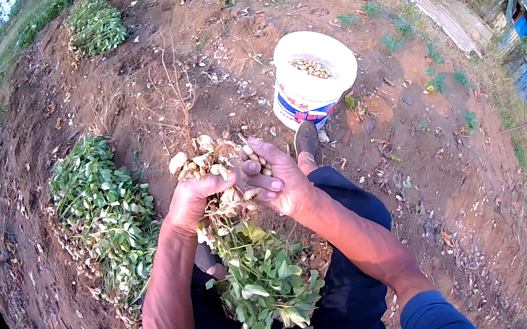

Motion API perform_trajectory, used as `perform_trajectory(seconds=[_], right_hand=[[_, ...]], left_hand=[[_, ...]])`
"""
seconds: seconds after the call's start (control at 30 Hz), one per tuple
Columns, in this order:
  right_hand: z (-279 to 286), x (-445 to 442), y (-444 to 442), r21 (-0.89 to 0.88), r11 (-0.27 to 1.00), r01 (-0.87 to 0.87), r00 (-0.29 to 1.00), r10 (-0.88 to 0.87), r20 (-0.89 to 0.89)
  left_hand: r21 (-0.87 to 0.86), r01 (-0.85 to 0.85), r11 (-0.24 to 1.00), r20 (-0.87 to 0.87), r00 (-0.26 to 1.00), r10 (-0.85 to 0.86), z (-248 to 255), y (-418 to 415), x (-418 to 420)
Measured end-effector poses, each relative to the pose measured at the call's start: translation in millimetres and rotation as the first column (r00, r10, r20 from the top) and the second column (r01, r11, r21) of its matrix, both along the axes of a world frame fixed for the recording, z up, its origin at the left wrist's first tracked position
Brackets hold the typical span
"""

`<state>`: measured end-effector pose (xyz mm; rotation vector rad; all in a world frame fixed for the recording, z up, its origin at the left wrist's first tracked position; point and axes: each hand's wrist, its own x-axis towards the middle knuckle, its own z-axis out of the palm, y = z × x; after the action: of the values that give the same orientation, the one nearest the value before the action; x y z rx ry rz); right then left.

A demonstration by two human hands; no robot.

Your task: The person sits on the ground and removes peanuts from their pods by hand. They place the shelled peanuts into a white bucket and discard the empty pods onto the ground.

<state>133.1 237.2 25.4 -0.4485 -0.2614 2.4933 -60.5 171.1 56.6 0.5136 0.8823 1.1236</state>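
My left hand [198,197] grips a bunch of peanut plants at the root end, where clusters of pale peanut pods [200,162] stick out above the fist. Below it, the leafy green tops [263,281] hang down between my knees. Close beside the roots, my right hand [279,180] has its fingers curled around a few loose peanut pods [256,158]. Beyond the right hand stands a white plastic bucket [318,83] with printed writing on its side. Many picked peanuts [311,69] lie inside it.
A long heap of pulled peanut plants [104,208] lies on the soil to my left. Another pile [96,25] sits farther off. Dry bare stems [179,89] rise ahead. My right shoe [306,138] is at the bucket's base. Corrugated sheets [441,17] lie at the far right.
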Motion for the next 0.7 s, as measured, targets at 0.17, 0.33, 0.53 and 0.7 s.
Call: perform_trajectory(seconds=[0.17,0.33,0.53,0.7], right_hand=[[-11.1,22.0,51.5,-0.067,0.979,0.193,0.957,-0.172,0.234],[20.2,70.7,202.2,0.299,0.822,0.485,0.742,-0.568,0.357],[-15.5,89.4,193.9,0.593,0.804,0.037,0.329,-0.57,0.753],[-1.5,45.5,94.1,0.598,0.793,-0.116,0.766,-0.312,0.563]], left_hand=[[0.074,-0.119,0.99,-0.213,0.968,0.133,12.2,9.8,10.0],[0.007,-0.066,0.998,-0.239,0.969,0.066,16.7,14.1,13.0],[0.116,0.044,0.992,-0.281,0.96,-0.01,15.0,17.9,3.6],[0.151,0.104,0.983,-0.423,0.906,-0.031,18.1,11.3,-4.6]])
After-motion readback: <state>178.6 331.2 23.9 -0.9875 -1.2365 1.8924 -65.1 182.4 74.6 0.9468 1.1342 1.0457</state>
